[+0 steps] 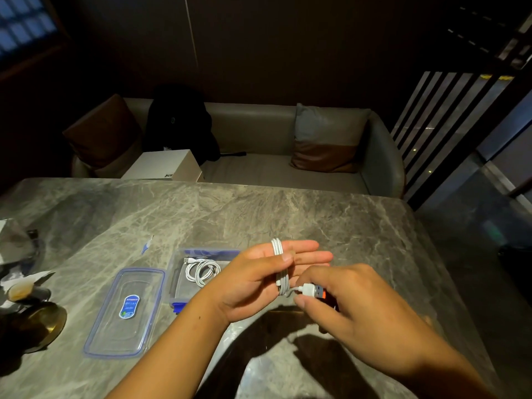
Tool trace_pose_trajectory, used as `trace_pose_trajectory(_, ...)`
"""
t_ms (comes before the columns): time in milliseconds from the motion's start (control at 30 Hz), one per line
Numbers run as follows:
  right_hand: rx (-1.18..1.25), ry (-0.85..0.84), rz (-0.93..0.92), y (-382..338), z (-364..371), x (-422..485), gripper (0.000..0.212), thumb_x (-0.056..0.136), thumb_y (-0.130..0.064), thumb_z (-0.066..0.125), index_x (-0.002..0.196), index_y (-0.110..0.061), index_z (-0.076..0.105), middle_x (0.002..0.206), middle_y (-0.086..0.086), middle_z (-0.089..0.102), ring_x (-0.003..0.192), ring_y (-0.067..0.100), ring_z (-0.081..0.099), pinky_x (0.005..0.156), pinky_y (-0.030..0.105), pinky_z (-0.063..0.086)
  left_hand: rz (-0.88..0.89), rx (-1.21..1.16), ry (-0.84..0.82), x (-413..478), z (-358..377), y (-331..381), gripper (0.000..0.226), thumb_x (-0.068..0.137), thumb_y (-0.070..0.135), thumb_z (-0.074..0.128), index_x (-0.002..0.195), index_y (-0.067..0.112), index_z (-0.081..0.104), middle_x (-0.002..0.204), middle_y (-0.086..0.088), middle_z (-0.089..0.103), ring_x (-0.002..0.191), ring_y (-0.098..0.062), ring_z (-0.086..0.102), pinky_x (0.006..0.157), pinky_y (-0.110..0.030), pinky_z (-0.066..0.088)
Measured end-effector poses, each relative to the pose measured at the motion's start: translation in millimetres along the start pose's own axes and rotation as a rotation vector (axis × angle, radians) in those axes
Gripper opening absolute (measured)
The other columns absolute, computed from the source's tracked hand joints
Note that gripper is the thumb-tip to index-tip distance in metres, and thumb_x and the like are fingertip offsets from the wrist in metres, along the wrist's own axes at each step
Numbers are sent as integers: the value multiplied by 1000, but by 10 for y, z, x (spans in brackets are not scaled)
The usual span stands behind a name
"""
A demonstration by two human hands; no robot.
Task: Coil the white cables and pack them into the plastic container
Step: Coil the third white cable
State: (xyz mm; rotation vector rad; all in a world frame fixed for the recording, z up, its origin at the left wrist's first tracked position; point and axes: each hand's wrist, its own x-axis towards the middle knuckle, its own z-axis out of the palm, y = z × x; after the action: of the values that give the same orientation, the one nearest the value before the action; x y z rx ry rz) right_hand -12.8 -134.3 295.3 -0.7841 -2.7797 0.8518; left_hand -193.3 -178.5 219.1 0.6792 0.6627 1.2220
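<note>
A white cable [278,256] is wound in several loops around the fingers of my left hand [253,279], whose thumb presses the loops down. My right hand [354,306] pinches the cable's free end at its white USB plug [312,290] with an orange tip, just right of the loops. Both hands hover above the table. Left of them stands the open clear plastic container [180,286] with blue clips; a coiled white cable [201,270] lies inside it. Its near right part is hidden behind my left wrist.
The container's clear lid [126,312] with a blue label lies flat to the left. A brass-coloured dish [43,326] and crumpled wrappers [17,254] sit at the table's left edge. A small blue-white scrap [147,245] lies behind the lid. A sofa with cushions stands beyond the marble table [288,214].
</note>
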Motion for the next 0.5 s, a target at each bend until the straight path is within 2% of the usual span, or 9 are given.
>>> trace_pose_trajectory(100,101,64,39,0,-46,4,12,90,-42,65,89,-30,67,70,-13,65,71,7,65,63,26,51,-54,28,-10,-25,25,-12,40,98,6,43,135,-8,49,121,-24,63,112,-30,63,95,-36,50)
trace_pose_trajectory(200,166,100,64,-10,-41,9,6,87,-37,71,85,-31,69,69,-12,69,67,8,69,64,32,55,-63,19,-35,-29,62,-27,33,98,3,42,127,-7,56,107,-21,60,98,-25,62,87,-33,51)
trace_pose_trajectory(400,371,105,133,-1,-15,29,5,87,-21,73,87,-25,72,70,-3,74,64,9,73,68,36,59,-30,10,-100,-18,87,-22,35,98,6,38,125,-14,49,101,-23,60,87,-32,60,80,-40,50)
trace_pose_trajectory(500,552,132,210,33,15,66,9,88,-11,71,87,-20,72,73,6,76,64,18,75,64,40,60,-28,-25,-105,-28,63,-16,32,94,4,40,118,-11,56,99,-22,58,83,-33,56,82,-39,48)
